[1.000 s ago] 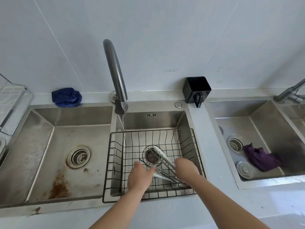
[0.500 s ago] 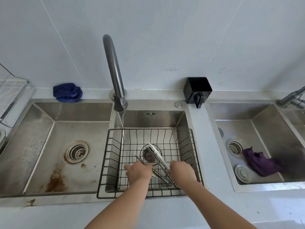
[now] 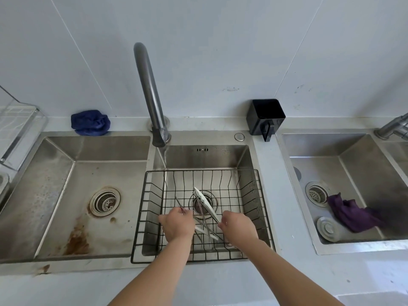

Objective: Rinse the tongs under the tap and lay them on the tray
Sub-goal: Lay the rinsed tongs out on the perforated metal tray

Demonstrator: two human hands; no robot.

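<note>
Compared with a second ago, the white-tipped arm of the tongs (image 3: 205, 203) stands steeper, and its tip has moved from over the middle of the drain (image 3: 215, 200) to its far rim. Both hands sit slightly further left in the wire tray (image 3: 220, 170).

Position: the tongs are low in the front half of the wire tray, which spans the middle sink (image 3: 220, 155). They are splayed, one white tip raised and the other lying under the hands.

Hands: the right hand (image 3: 239, 226) pinches the handle end of the raised arm. The left hand (image 3: 176, 225) has its fingers curled round a thin metal arm that juts up to the left. I judge this arm to be part of the tongs but cannot confirm it.

Water: the tap (image 3: 150, 91) is running. Its stream (image 3: 163, 157) falls at the far-left corner of the tray, well apart from the tongs.

Assessment: the rinse proper is not yet under way.

Recommendation:
- Lift the tongs clear of the wires and carry them back and left into the stream.
- Keep the grip at the handle end so that both tips pass under the water.
- Hold the arms spread and turn them so that the inner faces are wetted.
- Grip firmly, since wet metal is likely to slip.
- Afterwards, lay them across the wires, not along them, so that no arm drops through.
</note>
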